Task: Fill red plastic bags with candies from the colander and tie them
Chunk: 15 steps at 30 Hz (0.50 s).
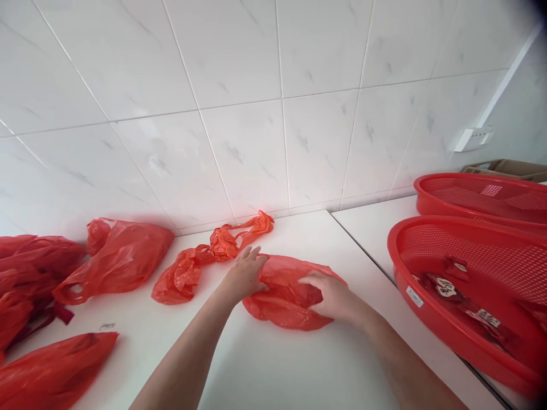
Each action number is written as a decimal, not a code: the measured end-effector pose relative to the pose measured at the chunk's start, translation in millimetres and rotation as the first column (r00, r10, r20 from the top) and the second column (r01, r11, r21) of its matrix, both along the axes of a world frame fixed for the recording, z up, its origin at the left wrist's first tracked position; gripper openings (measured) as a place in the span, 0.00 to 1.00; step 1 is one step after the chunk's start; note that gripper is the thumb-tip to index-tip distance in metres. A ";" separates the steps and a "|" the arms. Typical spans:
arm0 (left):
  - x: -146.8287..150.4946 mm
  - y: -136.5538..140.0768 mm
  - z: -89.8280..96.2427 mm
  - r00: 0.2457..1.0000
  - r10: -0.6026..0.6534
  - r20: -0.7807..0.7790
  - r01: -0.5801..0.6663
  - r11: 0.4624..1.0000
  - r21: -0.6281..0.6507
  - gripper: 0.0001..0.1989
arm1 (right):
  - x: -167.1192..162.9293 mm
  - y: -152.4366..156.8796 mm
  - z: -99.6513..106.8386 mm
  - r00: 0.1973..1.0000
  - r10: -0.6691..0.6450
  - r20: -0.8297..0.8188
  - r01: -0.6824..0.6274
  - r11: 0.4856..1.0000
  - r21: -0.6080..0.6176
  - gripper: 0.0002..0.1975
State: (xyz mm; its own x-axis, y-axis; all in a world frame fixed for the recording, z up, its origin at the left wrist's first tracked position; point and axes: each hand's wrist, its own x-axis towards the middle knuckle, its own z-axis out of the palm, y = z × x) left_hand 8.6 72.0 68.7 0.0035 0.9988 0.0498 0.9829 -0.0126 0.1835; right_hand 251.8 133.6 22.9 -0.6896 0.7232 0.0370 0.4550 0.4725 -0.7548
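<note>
A thin red plastic bag (294, 313) lies on the white tabletop in front of me, its mouth spread and facing up. My left hand (245, 276) is at the bag's left edge, fingers stretched out and thumb apart, touching the rim. Over the right side of the mouth is my right hand (331, 296), with a gap between its thumb and fingers and red film below them. Just behind and left of the bag, a crumpled strip of orange-red plastic bags (224, 242) stretches toward the wall.
At the left lie a filled-out red bag (128, 256), a heap of red bags (38, 267) and another red bag (55, 370). On the right, a red plastic basket (401, 250) holds several small red packets (447, 287). Behind it stand a second basket (427, 185) and a cardboard box (504, 168).
</note>
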 end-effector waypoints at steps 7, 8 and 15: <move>-3.0 -26.9 -7.3 0.991 0.031 0.129 -0.101 0.810 0.577 0.06 | 0.4 6.9 6.1 0.825 -0.154 -0.543 0.025 0.971 -0.237 0.11; -1.4 -33.1 -14.4 0.982 0.063 0.177 -0.168 0.716 0.678 0.08 | -0.7 5.3 8.5 0.797 -0.181 -0.576 0.053 0.971 -0.231 0.11; -9.5 -54.0 -70.8 0.932 -0.011 0.362 -0.189 0.838 0.512 0.31 | 15.5 -41.9 61.0 0.848 -0.068 -0.525 0.143 0.984 0.103 0.07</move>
